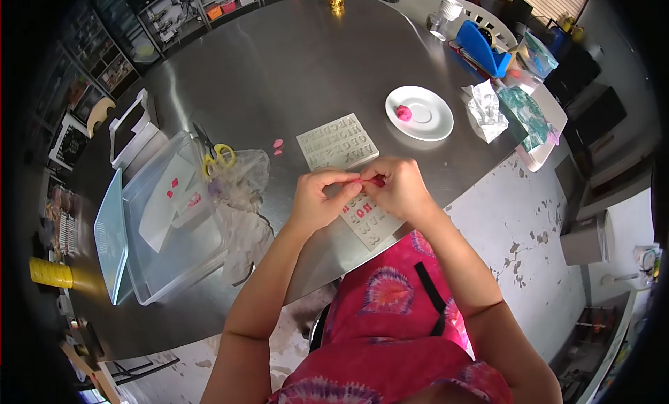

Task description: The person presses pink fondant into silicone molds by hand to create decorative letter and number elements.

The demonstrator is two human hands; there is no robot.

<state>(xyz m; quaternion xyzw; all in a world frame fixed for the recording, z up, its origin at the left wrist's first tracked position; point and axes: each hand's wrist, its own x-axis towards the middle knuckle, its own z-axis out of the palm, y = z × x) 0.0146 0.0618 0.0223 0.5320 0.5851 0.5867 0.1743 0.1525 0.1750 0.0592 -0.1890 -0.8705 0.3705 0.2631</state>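
Both hands meet over a letter mold near the table's front edge. My left hand [320, 200] and my right hand [398, 188] pinch a small piece of pink dough [371, 181] between their fingertips. Beneath them lies the lower grey letter mold [373, 227], partly hidden, with pink dough in some of its letters. Just beyond the hands is a second letter mold [338, 143]. A white saucer [430, 116] to the right holds a pink dough ball [403, 112]. Two small pink pieces [279, 147] lie on the table left of the far mold.
On the left stand a clear plastic container [143, 278] with pink pieces on paper, yellow-handled scissors [220, 158] and crumpled plastic bags [244, 226]. At the right are crumpled white paper [486, 111] and a blue tape dispenser [481, 50]. A gold cup [336, 2] sits at the far edge.
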